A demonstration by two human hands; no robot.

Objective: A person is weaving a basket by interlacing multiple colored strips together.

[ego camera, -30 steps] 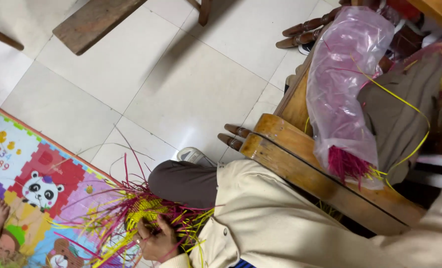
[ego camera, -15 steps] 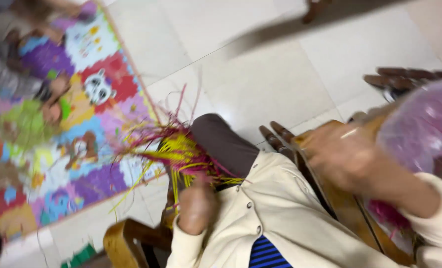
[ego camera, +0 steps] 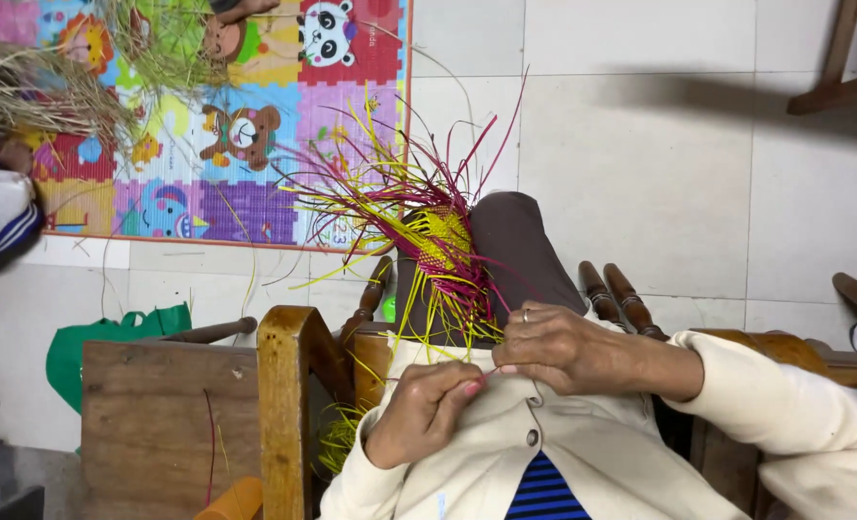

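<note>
In the head view, a thin pink strand [ego camera: 486, 374] is pinched between the left hand [ego camera: 427, 409] and the right hand [ego camera: 558, 349], both closed on it. The woven piece [ego camera: 440, 241] lies just beyond them on the lap, its long axis pointing away; the right hand is nearer.

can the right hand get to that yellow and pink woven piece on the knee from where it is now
Probably yes. The right hand sits just below the woven piece on the lap, already among its trailing yellow strands. Nothing solid lies between them, only loose strands; the left hand is lower, off the path.
</note>
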